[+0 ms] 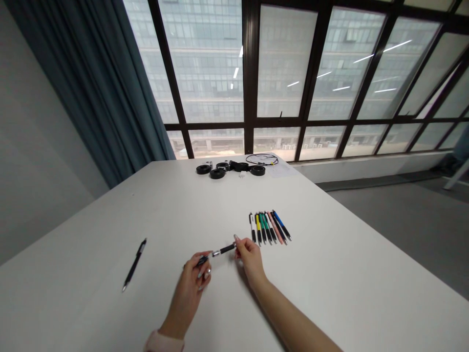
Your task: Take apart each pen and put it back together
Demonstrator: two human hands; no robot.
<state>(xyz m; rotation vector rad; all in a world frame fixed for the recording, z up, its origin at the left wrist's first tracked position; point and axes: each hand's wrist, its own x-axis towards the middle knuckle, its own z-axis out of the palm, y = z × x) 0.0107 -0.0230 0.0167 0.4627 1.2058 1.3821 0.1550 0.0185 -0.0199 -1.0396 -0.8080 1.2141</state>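
Note:
Just above the table, my right hand (249, 255) pinches one end of a pen's black grip section (227, 248), which has a silvery piece at its left end. My left hand (193, 274) is closed around a dark pen part (202, 260), its end pointing toward that silvery piece. The two parts lie nearly in line; whether they touch I cannot tell. To the left of my left hand, a black pen (134, 265) lies alone on the table. Beyond my right hand is a row of several pens (269, 228) in white, yellow, green, pink, black and blue.
The white table (176, 210) reaches toward the windows. At its far end are several black rolls (217, 173), a thin black cable (262, 159) and a pale sheet (284, 169). A blue curtain (106, 88) hangs at left; the table's right edge drops to grey floor.

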